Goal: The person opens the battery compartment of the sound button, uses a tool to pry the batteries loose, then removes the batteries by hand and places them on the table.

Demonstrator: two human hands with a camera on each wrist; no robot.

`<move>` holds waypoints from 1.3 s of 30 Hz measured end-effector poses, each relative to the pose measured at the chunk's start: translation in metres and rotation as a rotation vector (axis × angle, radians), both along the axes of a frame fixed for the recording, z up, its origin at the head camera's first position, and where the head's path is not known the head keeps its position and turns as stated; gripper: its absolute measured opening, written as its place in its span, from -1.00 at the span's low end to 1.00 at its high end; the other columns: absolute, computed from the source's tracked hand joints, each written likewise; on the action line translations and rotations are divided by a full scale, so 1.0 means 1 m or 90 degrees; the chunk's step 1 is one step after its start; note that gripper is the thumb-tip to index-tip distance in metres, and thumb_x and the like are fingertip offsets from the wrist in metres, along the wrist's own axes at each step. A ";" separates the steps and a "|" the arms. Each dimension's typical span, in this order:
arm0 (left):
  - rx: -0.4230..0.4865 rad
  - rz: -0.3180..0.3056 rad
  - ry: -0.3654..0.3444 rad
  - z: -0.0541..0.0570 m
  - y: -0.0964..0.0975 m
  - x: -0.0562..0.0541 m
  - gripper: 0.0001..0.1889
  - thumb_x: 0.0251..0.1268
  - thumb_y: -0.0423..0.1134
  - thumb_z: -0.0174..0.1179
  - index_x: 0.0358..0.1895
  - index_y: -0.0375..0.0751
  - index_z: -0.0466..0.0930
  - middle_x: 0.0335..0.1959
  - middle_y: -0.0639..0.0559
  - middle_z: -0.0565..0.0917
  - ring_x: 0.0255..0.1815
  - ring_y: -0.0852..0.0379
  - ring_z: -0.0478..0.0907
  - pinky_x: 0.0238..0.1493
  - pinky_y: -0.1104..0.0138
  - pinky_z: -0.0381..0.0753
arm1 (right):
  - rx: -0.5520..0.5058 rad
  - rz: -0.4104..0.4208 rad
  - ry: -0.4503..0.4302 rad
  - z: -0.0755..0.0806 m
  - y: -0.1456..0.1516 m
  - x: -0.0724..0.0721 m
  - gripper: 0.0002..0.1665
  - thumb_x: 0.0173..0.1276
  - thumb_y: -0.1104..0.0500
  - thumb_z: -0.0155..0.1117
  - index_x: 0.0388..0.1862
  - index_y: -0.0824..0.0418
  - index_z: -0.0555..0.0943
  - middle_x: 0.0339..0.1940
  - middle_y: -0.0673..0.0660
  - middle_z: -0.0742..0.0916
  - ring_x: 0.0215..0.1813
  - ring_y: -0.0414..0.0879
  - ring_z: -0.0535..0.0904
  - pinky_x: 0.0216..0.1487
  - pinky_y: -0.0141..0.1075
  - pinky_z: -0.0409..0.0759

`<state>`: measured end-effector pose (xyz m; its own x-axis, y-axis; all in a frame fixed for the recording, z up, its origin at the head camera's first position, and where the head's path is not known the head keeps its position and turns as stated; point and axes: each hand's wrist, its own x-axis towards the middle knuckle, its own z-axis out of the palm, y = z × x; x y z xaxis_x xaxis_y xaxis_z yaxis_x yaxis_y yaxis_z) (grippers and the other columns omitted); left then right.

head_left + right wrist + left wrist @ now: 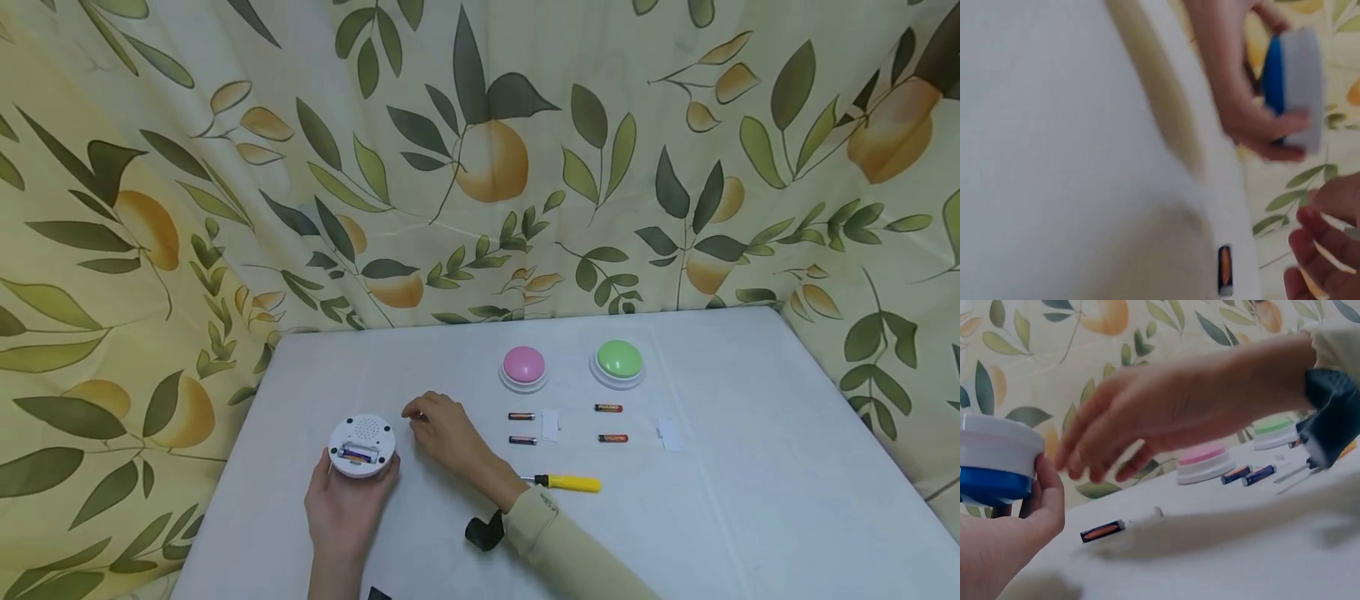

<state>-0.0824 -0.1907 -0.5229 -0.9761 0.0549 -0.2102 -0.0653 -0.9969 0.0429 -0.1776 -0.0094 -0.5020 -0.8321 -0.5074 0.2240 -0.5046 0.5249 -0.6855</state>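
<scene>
My left hand (347,508) holds a round white-and-blue push button (363,429) with its underside up. One battery (357,455) lies in the uncovered compartment of that underside. To the right of the button, my right hand (444,429) hovers over the table, its fingers (1088,440) loosely bent downward in the left wrist view. No held thing can be made out clearly there; a small pale spot between the fingers in the right wrist view is too blurred to name. A loose battery (1102,531) lies on the table below that hand, beside a blurred whitish piece (1146,519).
A pink button (523,367) and a green button (618,361) stand toward the back. Before each lie two batteries (522,440) (612,437) and a white cover (550,425) (670,434). A yellow-handled screwdriver (572,483) lies partly behind the right forearm. A patterned curtain (480,250) hangs behind the table.
</scene>
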 end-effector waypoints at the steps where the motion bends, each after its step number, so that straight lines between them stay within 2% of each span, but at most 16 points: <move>1: -0.004 0.001 0.000 -0.001 0.000 0.001 -0.35 0.70 0.06 -0.19 0.67 0.43 -0.24 0.73 0.15 -0.23 0.64 -0.05 -0.05 0.55 -0.07 0.14 | -0.025 0.020 -0.017 0.001 0.000 0.003 -0.78 0.52 0.27 0.25 0.07 0.12 0.71 0.01 0.03 0.77 0.07 -0.07 0.66 0.15 -0.18 0.63; 3: -0.009 0.003 0.003 -0.002 -0.001 0.001 -0.33 0.70 0.06 -0.22 0.68 0.46 -0.31 0.75 0.17 -0.29 0.69 -0.04 -0.15 0.60 -0.05 0.08 | -0.062 0.055 -0.044 0.004 0.001 0.010 -0.77 0.56 0.25 0.21 0.11 0.11 0.68 0.06 0.01 0.76 0.10 -0.11 0.65 0.19 -0.26 0.63; 5: -0.012 0.007 0.009 -0.003 0.000 0.002 -0.32 0.71 0.05 -0.24 0.68 0.49 -0.37 0.75 0.18 -0.36 0.74 -0.03 -0.27 0.66 -0.04 -0.03 | -0.078 0.087 -0.050 0.008 0.002 0.016 -0.75 0.59 0.23 0.19 0.15 0.10 0.66 0.10 -0.01 0.74 0.11 -0.13 0.64 0.22 -0.29 0.61; 10: -0.029 0.009 0.018 -0.006 0.002 0.003 -0.27 0.72 0.03 -0.26 0.66 0.51 -0.51 0.75 0.19 -0.51 0.78 -0.02 -0.46 0.74 -0.01 -0.27 | -0.072 0.144 -0.017 0.016 0.000 0.028 -0.71 0.61 0.19 0.18 0.22 0.09 0.63 0.17 -0.02 0.73 0.20 -0.17 0.63 0.32 -0.29 0.59; 13: -0.061 -0.003 0.017 -0.007 0.004 0.004 -0.26 0.72 0.03 -0.27 0.66 0.46 -0.56 0.74 0.19 -0.54 0.78 0.00 -0.49 0.74 0.01 -0.24 | -0.053 0.168 0.004 0.018 -0.002 0.034 -0.69 0.60 0.20 0.18 0.25 0.11 0.63 0.21 0.01 0.72 0.29 -0.15 0.60 0.41 -0.27 0.54; 17: -0.090 -0.018 0.024 -0.007 0.006 0.006 -0.26 0.73 0.03 -0.29 0.67 0.43 -0.57 0.75 0.19 -0.51 0.78 0.06 -0.47 0.74 0.06 -0.24 | -0.005 0.180 0.038 0.020 -0.003 0.039 -0.68 0.58 0.19 0.20 0.24 0.12 0.65 0.24 0.03 0.71 0.32 -0.12 0.57 0.44 -0.27 0.51; 21: -0.104 -0.020 0.019 -0.006 0.008 0.006 -0.29 0.73 0.01 -0.30 0.67 0.44 -0.52 0.75 0.21 -0.48 0.78 0.08 -0.44 0.73 0.05 -0.25 | 0.046 0.174 0.097 0.020 -0.003 0.042 -0.69 0.58 0.15 0.22 0.22 0.10 0.68 0.18 0.00 0.72 0.21 -0.14 0.58 0.32 -0.34 0.54; 24: -0.126 -0.021 0.022 -0.006 0.008 0.005 -0.29 0.73 0.00 -0.31 0.67 0.44 -0.53 0.75 0.22 -0.49 0.78 0.09 -0.45 0.73 0.04 -0.26 | 0.058 0.175 0.129 0.021 -0.003 0.043 -0.70 0.58 0.13 0.23 0.21 0.09 0.69 0.14 -0.02 0.73 0.13 -0.16 0.59 0.23 -0.37 0.56; 26: -0.148 -0.019 0.026 -0.006 0.009 0.005 -0.29 0.73 0.00 -0.31 0.67 0.42 -0.53 0.75 0.22 -0.49 0.78 0.10 -0.46 0.74 0.06 -0.18 | 0.059 0.174 0.134 0.021 -0.004 0.044 -0.71 0.59 0.12 0.23 0.20 0.09 0.69 0.11 -0.03 0.74 0.09 -0.18 0.59 0.18 -0.41 0.56; 28: -0.183 -0.015 0.028 -0.005 0.009 0.005 -0.28 0.73 0.00 -0.31 0.68 0.39 -0.54 0.75 0.21 -0.50 0.78 0.09 -0.47 0.72 0.08 0.02 | 0.055 0.169 0.129 0.020 -0.005 0.045 -0.72 0.59 0.12 0.23 0.18 0.09 0.69 0.06 -0.04 0.76 0.03 -0.21 0.58 0.11 -0.45 0.55; 32: -0.268 -0.002 0.024 -0.002 0.012 0.006 -0.30 0.73 0.00 -0.36 0.69 0.27 -0.53 0.75 0.12 -0.49 0.78 0.06 -0.43 0.50 0.17 0.45 | 0.046 0.151 0.103 0.019 -0.007 0.046 -0.74 0.56 0.13 0.26 0.15 0.08 0.69 -0.05 -0.06 0.77 -0.07 -0.25 0.54 -0.01 -0.52 0.50; 34: -0.308 0.003 0.024 -0.001 0.014 0.007 -0.33 0.74 -0.01 -0.40 0.69 0.21 -0.51 0.76 0.06 -0.45 0.78 0.04 -0.38 0.42 0.21 0.52 | 0.047 0.144 0.092 0.019 -0.007 0.047 -0.74 0.55 0.14 0.28 0.16 0.07 0.68 -0.06 -0.07 0.77 -0.07 -0.26 0.54 -0.01 -0.52 0.51; 39: -0.362 0.011 0.015 0.001 0.017 0.008 -0.36 0.75 -0.02 -0.37 0.67 0.13 -0.44 0.74 0.03 -0.32 0.77 0.02 -0.27 0.42 0.23 0.54 | 0.053 0.143 0.052 0.018 -0.007 0.046 -0.70 0.56 0.15 0.27 0.21 0.07 0.66 0.03 -0.06 0.78 0.03 -0.26 0.59 0.11 -0.46 0.57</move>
